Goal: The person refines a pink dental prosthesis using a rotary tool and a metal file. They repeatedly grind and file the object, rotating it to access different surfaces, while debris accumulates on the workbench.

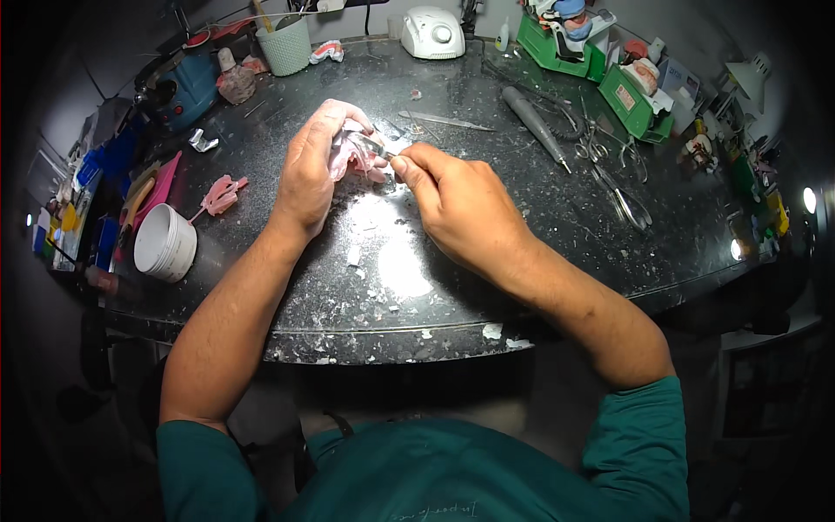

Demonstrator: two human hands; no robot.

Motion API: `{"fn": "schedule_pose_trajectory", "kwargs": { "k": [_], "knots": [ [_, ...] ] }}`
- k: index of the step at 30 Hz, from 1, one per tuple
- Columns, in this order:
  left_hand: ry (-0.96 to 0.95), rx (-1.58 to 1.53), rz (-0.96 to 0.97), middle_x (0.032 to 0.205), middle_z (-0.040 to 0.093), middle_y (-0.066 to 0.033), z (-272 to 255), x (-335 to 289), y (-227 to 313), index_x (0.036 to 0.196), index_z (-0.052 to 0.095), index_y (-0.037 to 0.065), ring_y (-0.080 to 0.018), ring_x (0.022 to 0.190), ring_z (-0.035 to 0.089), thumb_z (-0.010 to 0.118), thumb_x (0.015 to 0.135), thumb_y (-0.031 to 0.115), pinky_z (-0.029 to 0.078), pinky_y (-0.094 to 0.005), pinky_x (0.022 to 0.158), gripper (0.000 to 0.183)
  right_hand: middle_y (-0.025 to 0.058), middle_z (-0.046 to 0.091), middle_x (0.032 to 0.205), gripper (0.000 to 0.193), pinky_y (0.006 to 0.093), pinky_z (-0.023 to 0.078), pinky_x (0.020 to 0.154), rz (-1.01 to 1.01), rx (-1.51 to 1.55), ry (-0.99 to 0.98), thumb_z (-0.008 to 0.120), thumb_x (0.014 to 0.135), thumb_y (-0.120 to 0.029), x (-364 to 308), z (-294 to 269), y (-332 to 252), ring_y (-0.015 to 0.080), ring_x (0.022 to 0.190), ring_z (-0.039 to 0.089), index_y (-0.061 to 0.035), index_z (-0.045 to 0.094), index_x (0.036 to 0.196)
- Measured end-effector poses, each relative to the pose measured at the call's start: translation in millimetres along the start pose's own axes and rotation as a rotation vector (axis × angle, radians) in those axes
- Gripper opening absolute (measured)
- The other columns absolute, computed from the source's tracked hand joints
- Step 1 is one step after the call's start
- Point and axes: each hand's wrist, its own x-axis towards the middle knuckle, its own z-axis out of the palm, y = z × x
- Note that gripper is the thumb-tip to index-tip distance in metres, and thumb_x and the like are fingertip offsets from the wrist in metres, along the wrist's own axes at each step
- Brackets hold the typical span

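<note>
My left hand (306, 165) is wrapped round a pink denture-like piece (351, 162), holding it up above the worktop. In my right hand (465, 196) a slim metal hand tool (381, 151) is pinched between thumb and forefinger. Its working end reaches the pink piece; the exact tip is hard to make out. Beyond both hands a thin metal blade or spatula (448, 120) lies on the worktop. Left of my left forearm rests another pink piece with a thin stem (219, 197).
White scraps litter the dark worktop (487, 296). A white tub (165, 244) stands left. To the right lie a grey rotary handpiece (535, 124) and several pliers (628, 202). Behind are a white control box (432, 33), a pale green cup (284, 47) and green bins (628, 100).
</note>
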Motion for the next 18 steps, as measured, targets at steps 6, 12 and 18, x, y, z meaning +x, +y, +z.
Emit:
{"fn": "schedule_pose_trajectory", "kwargs": {
  "k": [6,12,18],
  "knots": [
    [0.029,-0.165,-0.070,0.099,0.066,-0.0123,-3,0,-1,0.110,0.057,0.004,-0.0209,0.089,0.068,0.033,0.108,0.035,0.058,-0.0365,0.076,0.040,0.0186,0.069,0.093,0.022,0.0513,0.057,0.072,-0.193,-0.232,0.149,0.056,0.100,-0.022,0,-2,6,0.0415,0.083,0.068,-0.0079,0.067,0.112],
    [-0.039,-0.376,-0.160,0.106,0.068,-0.0151,-2,2,-1,0.124,0.059,-0.002,-0.0231,0.097,0.067,0.035,0.108,0.035,0.055,-0.0400,0.090,0.047,0.0170,0.069,0.093,0.023,0.0514,0.057,0.072,-0.306,-0.084,0.234,0.057,0.100,-0.022,6,4,18,0.0386,0.082,0.070,-0.0078,0.066,0.114],
    [-0.039,-0.506,-0.334,0.108,0.070,-0.0182,-7,4,-7,0.112,0.063,-0.004,-0.0272,0.104,0.068,0.038,0.107,0.035,0.054,-0.0418,0.099,0.046,0.0182,0.068,0.091,0.021,0.0504,0.058,0.069,-0.266,-0.235,0.137,0.055,0.100,-0.020,0,6,14,0.0385,0.078,0.071,-0.0026,0.064,0.106]
  ]
}}
